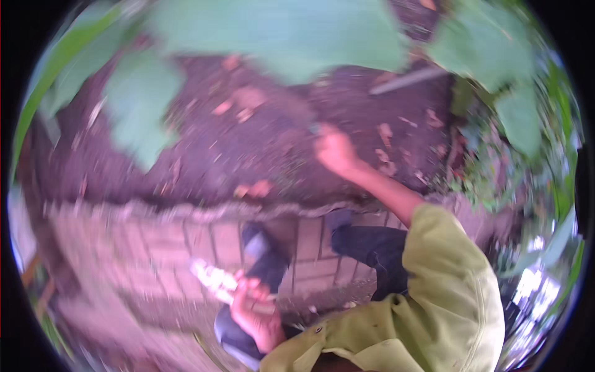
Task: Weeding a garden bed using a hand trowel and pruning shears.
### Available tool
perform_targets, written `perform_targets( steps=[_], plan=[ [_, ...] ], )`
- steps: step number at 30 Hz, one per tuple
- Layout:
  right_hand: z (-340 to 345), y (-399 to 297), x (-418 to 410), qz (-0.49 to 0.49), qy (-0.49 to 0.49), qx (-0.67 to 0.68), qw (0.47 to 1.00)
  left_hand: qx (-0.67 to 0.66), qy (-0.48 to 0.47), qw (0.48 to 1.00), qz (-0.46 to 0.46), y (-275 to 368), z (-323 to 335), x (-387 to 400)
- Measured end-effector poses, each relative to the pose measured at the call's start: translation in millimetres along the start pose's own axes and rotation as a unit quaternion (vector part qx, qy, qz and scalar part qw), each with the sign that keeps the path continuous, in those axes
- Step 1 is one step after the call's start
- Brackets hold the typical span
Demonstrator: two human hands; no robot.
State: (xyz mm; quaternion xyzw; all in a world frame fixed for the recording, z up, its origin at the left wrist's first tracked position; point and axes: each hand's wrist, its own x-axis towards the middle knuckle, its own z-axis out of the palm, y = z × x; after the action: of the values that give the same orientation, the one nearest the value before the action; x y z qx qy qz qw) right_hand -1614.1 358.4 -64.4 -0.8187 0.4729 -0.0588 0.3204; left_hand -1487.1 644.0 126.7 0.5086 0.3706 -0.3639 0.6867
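My right hand (pixel 337 151) is closed in a fist above the dark soil bed (pixel 260 144). A blurred hand tool (pixel 315 127), with a teal part at my fingers, appears to extend from the fist; its far end blends into the soil. Low over my bent leg, my left hand (pixel 258 311) grips a shiny whitish plastic item (pixel 216 281). Glare and blur hide whether that is a bottle or a packet. Both hands are well apart.
Large green leaves (pixel 279 32) hang across the top. A pale, narrow strip (pixel 409 80) lies on the soil at upper right. Dry leaves (pixel 248 100) are scattered about. A rough edging (pixel 186 211) divides soil from brick paving (pixel 162 242). Small plants (pixel 488 172) grow at right.
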Motion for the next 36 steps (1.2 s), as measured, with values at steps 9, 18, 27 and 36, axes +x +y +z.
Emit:
perform_targets(
  steps=[9, 18, 27, 36],
  plan=[
    [-46, 76, -16, -0.136, -0.104, -0.202, 0.964, 0.059, -0.245, 0.96, 0.12, -59, 35, 81],
    [-186, 211, -133, 0.156, 0.114, -0.119, 0.974, 0.52, -0.259, 0.626, 0.52, 24, 90, 73],
    [-251, 382, 38, 0.217, 0.369, -0.162, 0.889, 0.781, -0.128, 0.416, 0.448, 52, 37, 201],
    [-234, 369, 168, 0.102, 0.299, -0.179, 0.932, 0.689, 0.087, 0.63, 0.348, 125, -91, 271]
  ],
)
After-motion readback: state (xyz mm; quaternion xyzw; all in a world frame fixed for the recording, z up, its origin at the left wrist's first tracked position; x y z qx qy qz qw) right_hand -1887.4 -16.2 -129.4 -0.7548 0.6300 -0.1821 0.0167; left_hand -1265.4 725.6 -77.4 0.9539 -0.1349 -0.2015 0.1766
